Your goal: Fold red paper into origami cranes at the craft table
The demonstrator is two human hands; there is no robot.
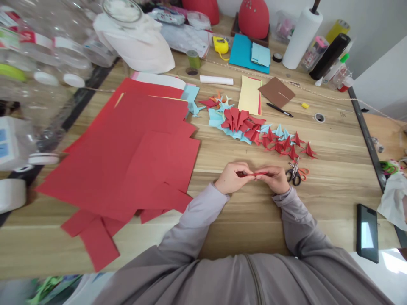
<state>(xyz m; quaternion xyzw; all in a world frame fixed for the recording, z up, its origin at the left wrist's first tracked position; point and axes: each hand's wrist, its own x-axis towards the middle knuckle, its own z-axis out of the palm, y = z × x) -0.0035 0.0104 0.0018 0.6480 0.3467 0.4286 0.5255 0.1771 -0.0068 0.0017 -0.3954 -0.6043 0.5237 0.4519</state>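
Note:
Between my two hands is a narrow folded piece of red paper, held just above the wooden table. My left hand pinches its left end, fingers curled behind it. My right hand grips the other end the same way, and the thumbs nearly meet in the middle. Beyond the hands lies a row of folded red and light-blue paper figures, several shaped like birds with pointed wings. Scissors with black and orange handles rest right beside my right hand. Large red paper sheets are spread to the left.
Behind the figures lie yellow paper, a brown square, a black pen and a tape roll. A yellow tape measure sits farther back. Plastic bottles crowd the left; a phone lies at right.

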